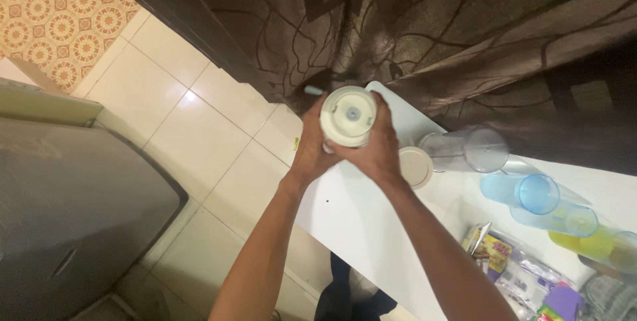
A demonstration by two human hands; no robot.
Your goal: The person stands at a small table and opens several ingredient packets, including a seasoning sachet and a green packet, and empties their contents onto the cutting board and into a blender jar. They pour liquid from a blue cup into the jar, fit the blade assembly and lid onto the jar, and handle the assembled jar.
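Note:
Both my hands grip a cream-white cylindrical container [348, 116], seen from its round end with a small grey knob in the middle. My left hand [310, 143] wraps its left side and my right hand [379, 148] wraps its right side. I hold it above the corner of a white table [358, 221]. A round cream lid [416, 166] lies on the table just right of my right hand.
Clear and coloured plastic tumblers lie on their sides: clear [464, 150], blue [524, 193], yellow-green [597, 241]. Packets [491, 251] sit near the table's front. A brown patterned curtain [431, 22] hangs behind. A grey appliance [66, 215] stands left, on a white tiled floor [199, 135].

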